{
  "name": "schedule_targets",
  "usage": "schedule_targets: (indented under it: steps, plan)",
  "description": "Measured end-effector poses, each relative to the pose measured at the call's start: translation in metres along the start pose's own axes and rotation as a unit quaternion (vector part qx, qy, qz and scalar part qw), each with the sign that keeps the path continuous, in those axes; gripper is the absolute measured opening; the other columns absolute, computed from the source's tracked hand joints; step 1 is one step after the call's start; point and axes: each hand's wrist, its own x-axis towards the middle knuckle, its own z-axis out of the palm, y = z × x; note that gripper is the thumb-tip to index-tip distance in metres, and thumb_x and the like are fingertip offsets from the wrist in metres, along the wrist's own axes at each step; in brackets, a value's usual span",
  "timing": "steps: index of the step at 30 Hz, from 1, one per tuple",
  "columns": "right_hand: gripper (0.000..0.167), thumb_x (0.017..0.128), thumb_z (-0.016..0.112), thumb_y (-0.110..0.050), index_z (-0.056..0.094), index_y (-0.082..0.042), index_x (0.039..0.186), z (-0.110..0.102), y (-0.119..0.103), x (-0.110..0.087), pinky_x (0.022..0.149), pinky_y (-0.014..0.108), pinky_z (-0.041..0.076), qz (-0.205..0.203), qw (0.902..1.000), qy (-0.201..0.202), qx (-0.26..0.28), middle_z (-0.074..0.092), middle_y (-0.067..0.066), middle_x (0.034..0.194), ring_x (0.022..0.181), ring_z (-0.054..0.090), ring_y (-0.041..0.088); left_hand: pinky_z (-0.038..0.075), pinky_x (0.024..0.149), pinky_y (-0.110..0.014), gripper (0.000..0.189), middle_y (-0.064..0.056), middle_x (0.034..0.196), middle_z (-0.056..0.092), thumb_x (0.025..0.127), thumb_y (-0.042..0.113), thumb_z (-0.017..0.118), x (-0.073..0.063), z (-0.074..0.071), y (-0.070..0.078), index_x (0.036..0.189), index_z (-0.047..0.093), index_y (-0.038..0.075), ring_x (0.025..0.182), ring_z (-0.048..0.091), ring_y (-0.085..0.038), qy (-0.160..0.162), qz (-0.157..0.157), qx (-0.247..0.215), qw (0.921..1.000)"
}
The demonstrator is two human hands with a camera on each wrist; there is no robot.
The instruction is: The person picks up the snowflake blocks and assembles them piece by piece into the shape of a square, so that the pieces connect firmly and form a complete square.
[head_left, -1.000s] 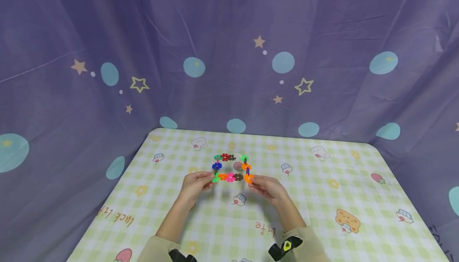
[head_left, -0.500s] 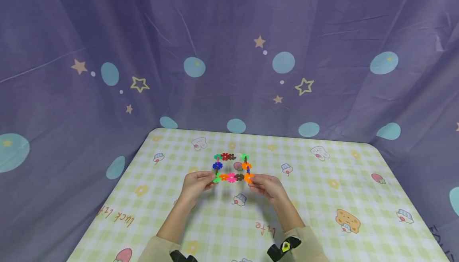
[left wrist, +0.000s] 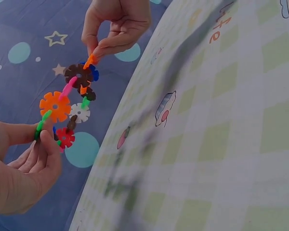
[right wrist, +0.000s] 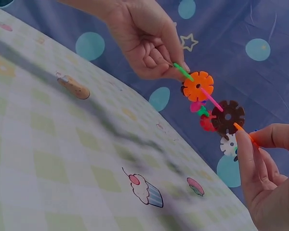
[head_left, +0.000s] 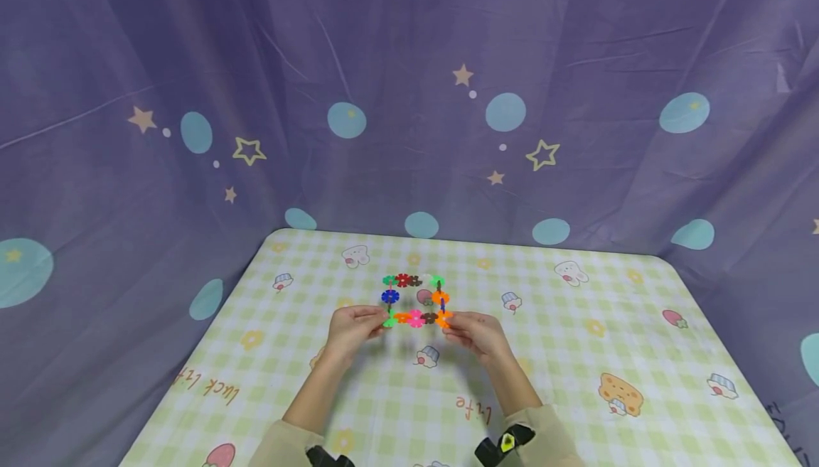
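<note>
Between both hands hangs a ring of interlocking snowflake discs (head_left: 416, 318), linked into a rough square and held above the table. My left hand (head_left: 354, 328) pinches the green disc (left wrist: 42, 123) at the near left corner between thumb and fingers. At the near right corner, my right hand (head_left: 478, 332) pinches an orange disc (right wrist: 245, 134). Along the near side run orange, pink and dark brown discs (right wrist: 228, 117). A blue disc (head_left: 390, 297) sits on the left side. Red, brown, white and green discs form the far side.
The table (head_left: 576, 353) wears a green-and-white checked cloth printed with cupcakes, strawberries and bunnies. Behind it and at the sides hangs a purple curtain (head_left: 409, 97) with stars and blue dots. Shadows of the arms and ring fall on the cloth.
The disc ring's left side and my left hand have shifted very slightly to the right. Both hands keep the same grip throughout.
</note>
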Motion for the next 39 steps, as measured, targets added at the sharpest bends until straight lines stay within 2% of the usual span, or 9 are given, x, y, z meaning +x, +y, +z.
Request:
schedule_targets:
  steps: [6, 12, 16, 23, 27, 34, 39]
  plan:
    - [0.032, 0.084, 0.065, 0.003, 0.060, 0.016, 0.112, 0.002, 0.002, -0.002, 0.061, 0.023, 0.061, -0.007, 0.9999, 0.014, 0.000, 0.070, 0.004, 0.069, 0.061, 0.069, 0.012, 0.062, 0.065, -0.028, 0.027, -0.008, 0.079, 0.074, 0.080, 0.002, 0.075, -0.001, 0.002, -0.001, 0.103, 0.069, -0.010, 0.060, 0.068, -0.010, 0.008, -0.003, 0.002, 1.0000]
    - [0.029, 0.084, 0.064, 0.004, 0.061, 0.016, 0.110, 0.002, 0.005, -0.003, 0.060, 0.024, 0.061, -0.020, 0.9994, 0.028, -0.003, 0.070, 0.005, 0.068, 0.060, 0.069, 0.012, 0.062, 0.066, -0.032, 0.024, -0.013, 0.084, 0.074, 0.079, 0.001, 0.074, -0.001, 0.007, 0.001, 0.100, 0.069, -0.008, 0.062, 0.069, -0.014, 0.016, 0.002, 0.030, 0.9994]
    - [0.030, 0.084, 0.066, 0.003, 0.062, 0.015, 0.111, -0.002, 0.004, -0.002, 0.062, 0.025, 0.062, -0.022, 0.9994, 0.028, -0.007, 0.071, 0.006, 0.069, 0.061, 0.069, 0.013, 0.063, 0.069, -0.036, 0.021, -0.015, 0.085, 0.074, 0.079, 0.002, 0.074, -0.001, 0.011, -0.003, 0.098, 0.069, -0.007, 0.063, 0.069, -0.015, 0.018, 0.004, 0.045, 0.9988]
    - [0.030, 0.085, 0.067, 0.002, 0.063, 0.013, 0.113, -0.016, 0.009, -0.002, 0.073, 0.031, 0.063, -0.020, 0.9988, 0.025, -0.038, 0.073, 0.011, 0.084, 0.071, 0.072, 0.017, 0.063, 0.074, -0.037, 0.023, -0.016, 0.086, 0.073, 0.081, 0.001, 0.073, 0.001, 0.018, -0.016, 0.101, 0.068, -0.009, 0.065, 0.068, -0.012, -0.006, 0.035, 0.052, 0.9980]
    - [0.028, 0.083, 0.070, 0.001, 0.066, 0.011, 0.109, -0.024, 0.013, -0.004, 0.077, 0.033, 0.062, -0.005, 0.9960, 0.043, -0.079, 0.074, 0.010, 0.084, 0.073, 0.073, 0.018, 0.063, 0.074, -0.036, 0.023, -0.017, 0.086, 0.073, 0.081, -0.001, 0.071, 0.003, 0.022, -0.023, 0.102, 0.068, -0.008, 0.068, 0.069, -0.015, -0.025, 0.036, 0.065, 0.9969]
    - [0.026, 0.081, 0.073, 0.000, 0.068, 0.010, 0.104, -0.036, 0.027, -0.010, 0.069, 0.031, 0.063, 0.015, 0.9924, 0.048, -0.112, 0.074, 0.011, 0.078, 0.069, 0.072, 0.019, 0.062, 0.066, -0.029, 0.023, -0.020, 0.088, 0.073, 0.080, 0.001, 0.073, 0.003, 0.028, -0.039, 0.101, 0.069, -0.009, 0.067, 0.071, -0.016, -0.048, 0.042, 0.108, 0.9922]
    - [0.030, 0.080, 0.073, 0.000, 0.066, 0.011, 0.107, -0.038, 0.033, -0.012, 0.063, 0.029, 0.062, 0.019, 0.9931, 0.043, -0.107, 0.074, 0.010, 0.076, 0.064, 0.071, 0.016, 0.061, 0.062, -0.026, 0.021, -0.019, 0.085, 0.074, 0.079, 0.003, 0.074, 0.003, 0.029, -0.044, 0.098, 0.071, -0.007, 0.064, 0.069, -0.013, -0.035, 0.038, 0.143, 0.9884]
